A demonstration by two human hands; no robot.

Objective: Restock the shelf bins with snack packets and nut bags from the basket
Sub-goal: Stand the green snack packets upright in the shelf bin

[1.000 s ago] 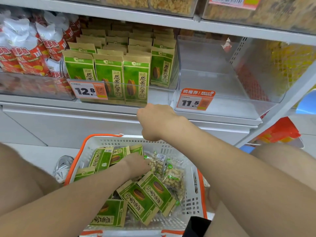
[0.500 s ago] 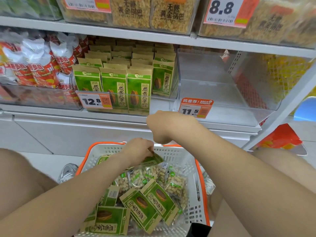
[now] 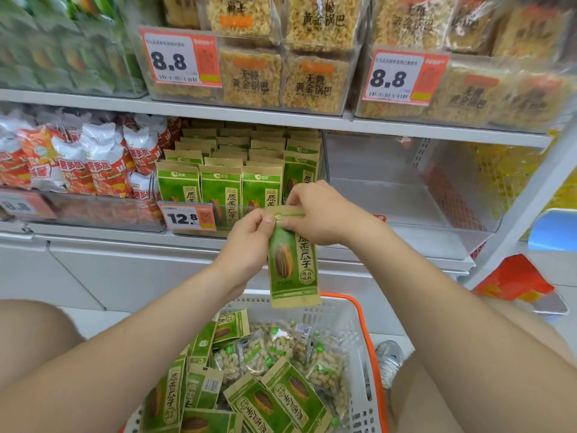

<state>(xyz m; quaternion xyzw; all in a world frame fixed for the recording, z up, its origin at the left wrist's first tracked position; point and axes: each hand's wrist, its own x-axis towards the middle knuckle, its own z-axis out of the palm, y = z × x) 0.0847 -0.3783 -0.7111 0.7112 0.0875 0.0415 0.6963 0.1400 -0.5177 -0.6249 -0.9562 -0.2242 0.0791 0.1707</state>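
Left hand [image 3: 249, 242], right hand [image 3: 318, 214] both pinch top edge of sunflower seed packet [image 3: 292, 260], upright just before seed bin [image 3: 222, 214] front wall. Risk: light fingertip pinch slips, packet drops below seed bin; crowded rows there snag insertion.

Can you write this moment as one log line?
left hand: pinches green packet top | right hand: pinches same top | packet: hangs upright above basket

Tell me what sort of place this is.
Likely a convenience store or small grocery: price tags on clear shelf bins, rows of identical seed packets, and a basket of stock below.
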